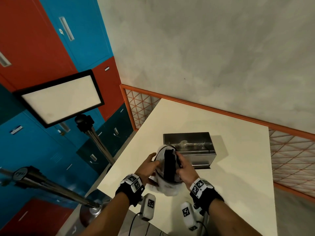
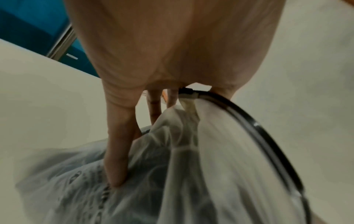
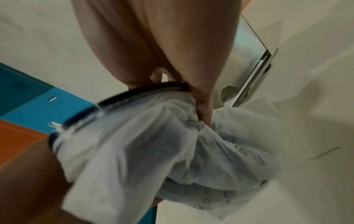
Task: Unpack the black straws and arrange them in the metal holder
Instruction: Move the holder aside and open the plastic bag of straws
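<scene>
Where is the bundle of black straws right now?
In the head view, the black straws sit inside the plastic bag held by both hands, just in front of the metal holder.

Staff or storage room: coloured lockers [image 1: 51,40], bare concrete wall [image 1: 213,48], white table [image 1: 230,159].

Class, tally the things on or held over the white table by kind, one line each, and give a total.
Plastic bag: 1
Bundle of black straws: 1 (single straws cannot be told apart)
Metal holder: 1
Hands: 2, left hand, right hand, both holding the bag
Total: 5
</scene>
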A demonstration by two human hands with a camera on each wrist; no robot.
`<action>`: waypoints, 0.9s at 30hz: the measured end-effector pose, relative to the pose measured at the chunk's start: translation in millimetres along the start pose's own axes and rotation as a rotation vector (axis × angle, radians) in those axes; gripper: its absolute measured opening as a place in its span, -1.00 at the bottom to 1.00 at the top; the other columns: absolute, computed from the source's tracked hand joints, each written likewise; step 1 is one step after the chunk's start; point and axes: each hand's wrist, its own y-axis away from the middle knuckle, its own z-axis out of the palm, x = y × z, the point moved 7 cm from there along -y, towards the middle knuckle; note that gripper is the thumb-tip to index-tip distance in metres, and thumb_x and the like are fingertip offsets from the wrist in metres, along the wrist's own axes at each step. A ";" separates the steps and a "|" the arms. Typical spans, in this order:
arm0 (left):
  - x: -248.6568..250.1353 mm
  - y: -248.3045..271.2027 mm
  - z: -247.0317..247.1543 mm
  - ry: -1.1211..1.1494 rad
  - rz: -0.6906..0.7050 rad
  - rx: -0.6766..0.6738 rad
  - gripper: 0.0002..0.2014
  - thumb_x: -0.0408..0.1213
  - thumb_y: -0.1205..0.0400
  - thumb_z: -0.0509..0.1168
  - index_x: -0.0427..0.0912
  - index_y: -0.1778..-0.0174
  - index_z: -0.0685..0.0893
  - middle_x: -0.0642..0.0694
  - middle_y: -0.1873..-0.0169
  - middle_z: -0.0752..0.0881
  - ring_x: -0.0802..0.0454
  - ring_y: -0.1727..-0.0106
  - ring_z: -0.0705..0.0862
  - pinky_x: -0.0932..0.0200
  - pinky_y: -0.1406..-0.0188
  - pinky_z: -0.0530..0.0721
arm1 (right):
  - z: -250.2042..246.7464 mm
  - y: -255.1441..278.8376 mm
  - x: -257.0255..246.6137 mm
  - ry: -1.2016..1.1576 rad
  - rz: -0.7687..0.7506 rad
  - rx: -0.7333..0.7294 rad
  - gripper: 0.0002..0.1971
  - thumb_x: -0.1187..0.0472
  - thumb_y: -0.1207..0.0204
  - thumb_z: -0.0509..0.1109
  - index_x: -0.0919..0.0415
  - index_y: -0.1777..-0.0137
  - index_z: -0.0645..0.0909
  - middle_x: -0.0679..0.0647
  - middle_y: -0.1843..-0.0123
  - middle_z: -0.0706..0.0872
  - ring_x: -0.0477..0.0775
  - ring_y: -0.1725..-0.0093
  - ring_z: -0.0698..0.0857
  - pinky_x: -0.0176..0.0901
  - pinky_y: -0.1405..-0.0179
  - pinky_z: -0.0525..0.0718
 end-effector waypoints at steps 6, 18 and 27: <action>-3.1 7.4 7.4 0.110 0.001 -0.028 -0.72 -0.33 -0.66 0.23 -0.12 -0.24 0.74 -0.28 -0.12 0.78 -0.34 -0.03 0.73 -0.25 0.19 0.80 | -7.9 -7.0 22.3 0.221 0.039 0.051 -0.31 0.44 -0.46 0.22 -0.21 -0.52 0.45 -0.08 -0.40 0.67 0.01 -0.42 0.59 0.07 -0.50 0.51; -38.9 -6.4 3.8 -0.177 0.014 0.233 -0.86 -0.21 -0.74 0.23 -0.21 -0.07 0.54 -0.31 -0.08 0.65 -0.31 0.03 0.72 -0.31 0.23 0.83 | -19.4 7.4 27.0 0.596 0.114 0.060 -0.30 0.22 -0.57 0.18 -0.24 -0.66 0.04 0.24 -0.29 0.66 0.35 -0.20 0.68 0.13 -0.15 0.68; -45.0 -6.9 19.9 0.057 -0.155 0.099 -0.36 0.32 -0.62 0.21 -0.23 -0.28 0.59 -0.33 -0.10 0.73 -0.39 0.05 0.79 -0.48 0.19 0.77 | -12.0 21.9 28.8 0.076 0.368 0.074 -0.55 0.01 -0.55 0.21 -0.37 -0.40 0.26 0.25 -0.32 0.63 0.48 -0.16 0.67 0.42 0.15 0.77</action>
